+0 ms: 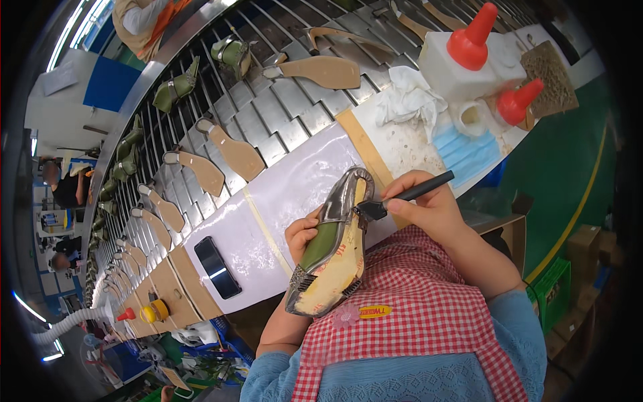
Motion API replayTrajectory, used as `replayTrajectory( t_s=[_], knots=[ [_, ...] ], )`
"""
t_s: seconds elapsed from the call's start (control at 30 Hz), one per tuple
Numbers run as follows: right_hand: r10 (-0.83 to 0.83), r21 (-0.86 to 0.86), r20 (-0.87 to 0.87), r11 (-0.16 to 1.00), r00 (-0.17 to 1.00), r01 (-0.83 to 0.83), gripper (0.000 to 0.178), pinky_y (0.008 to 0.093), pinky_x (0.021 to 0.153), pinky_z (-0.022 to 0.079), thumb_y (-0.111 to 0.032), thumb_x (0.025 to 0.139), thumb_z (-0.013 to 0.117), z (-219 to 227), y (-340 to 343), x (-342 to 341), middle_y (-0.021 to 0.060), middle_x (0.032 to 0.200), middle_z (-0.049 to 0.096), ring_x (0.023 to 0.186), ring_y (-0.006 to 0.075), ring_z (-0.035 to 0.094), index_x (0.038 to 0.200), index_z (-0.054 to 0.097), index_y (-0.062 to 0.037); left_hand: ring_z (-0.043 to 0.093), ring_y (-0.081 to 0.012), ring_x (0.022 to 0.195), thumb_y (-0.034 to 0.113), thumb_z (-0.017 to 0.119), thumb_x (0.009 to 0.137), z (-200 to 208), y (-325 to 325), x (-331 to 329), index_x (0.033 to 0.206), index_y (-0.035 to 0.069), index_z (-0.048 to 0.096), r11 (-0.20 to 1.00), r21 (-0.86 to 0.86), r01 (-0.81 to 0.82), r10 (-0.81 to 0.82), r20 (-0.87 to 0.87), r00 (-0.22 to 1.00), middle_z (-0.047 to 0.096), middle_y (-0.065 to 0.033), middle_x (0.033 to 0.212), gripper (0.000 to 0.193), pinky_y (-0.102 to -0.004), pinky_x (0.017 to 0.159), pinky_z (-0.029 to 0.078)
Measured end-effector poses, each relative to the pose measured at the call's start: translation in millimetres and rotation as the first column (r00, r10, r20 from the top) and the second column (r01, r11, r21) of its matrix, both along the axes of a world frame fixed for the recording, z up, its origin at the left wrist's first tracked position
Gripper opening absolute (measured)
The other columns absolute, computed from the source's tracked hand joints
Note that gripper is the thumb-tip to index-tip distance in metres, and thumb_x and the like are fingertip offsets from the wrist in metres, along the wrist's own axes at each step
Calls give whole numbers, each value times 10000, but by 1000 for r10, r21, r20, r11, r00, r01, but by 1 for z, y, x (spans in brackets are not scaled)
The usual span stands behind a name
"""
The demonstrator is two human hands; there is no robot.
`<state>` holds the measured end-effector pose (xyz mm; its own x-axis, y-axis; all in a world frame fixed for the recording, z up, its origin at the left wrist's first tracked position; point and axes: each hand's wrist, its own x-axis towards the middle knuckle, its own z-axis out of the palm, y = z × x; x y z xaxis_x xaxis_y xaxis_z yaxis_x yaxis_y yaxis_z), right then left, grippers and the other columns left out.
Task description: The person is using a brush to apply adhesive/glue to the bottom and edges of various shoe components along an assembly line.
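Shoe (331,244) first, going by the head view: it's held bottom up near the person, over the near edge of the white sheet (311,157) and just in front of the red checked apron (402,311). Heel end points far, toe end points near and a bit left. The bottom is a pale creamy yellow with some red printing on it, and the underside edge toward the toe has dark, ridged-looking patches on both sides. Around the heel it's a shiny dark bronze-grey material, kinda metallic, with a smooth green part showing along the left side.

Left hand (301,236) is closed on that left side, fingers curled against the green part. Right hand (429,204) has a narrow grip on a black-handled brush (429,185), with its dark head at the heel end's right edge. Can't really say from here whether the bristles are touching or just off it.

Left of the shoe a dark phone (218,268) lies on the sheet. Beyond that there's a slatted metal conveyor (271,127) with tan soles (234,151) on it. Over on the far right sit a white bottle with a red cone cap (471,41), a crumpled white cloth (410,99) and a blue face mask (467,149).
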<state>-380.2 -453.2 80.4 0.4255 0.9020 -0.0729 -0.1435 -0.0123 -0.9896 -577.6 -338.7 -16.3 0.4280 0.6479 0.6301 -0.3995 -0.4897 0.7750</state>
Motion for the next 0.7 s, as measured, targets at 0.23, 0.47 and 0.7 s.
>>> replayTrajectory(
  t_s=[0.23,0.47,0.7],
  knots=[
    [12,-79,-99,997,995,-20,154,254,761,455,-47,792,705,-11,12,-5,26,876,634,828,100,568,918,624,-12,546,-447,1105,-64,724,708,-2,3,-6,1026,34,391,999,33,7,-6,-26,1000,402,-122,1068,471,-423,927,516],
    [-113,139,440,989,891,56,132,268,711,466,-47,770,714,-5,14,-12,64,855,623,778,156,589,859,620,-19,541,-430,1121,-58,725,718,0,-1,-10,1017,45,387,1000,-8,-5,5,-39,999,405,-123,1075,463,-416,932,513],
    [100,43,232,993,967,-113,138,260,721,466,-49,768,720,6,6,-20,58,858,623,799,143,593,862,622,-21,541,-424,1120,-56,746,699,-6,0,-13,1022,50,387,1000,6,-18,18,-47,999,408,-128,1072,494,-424,941,505]
  ],
)
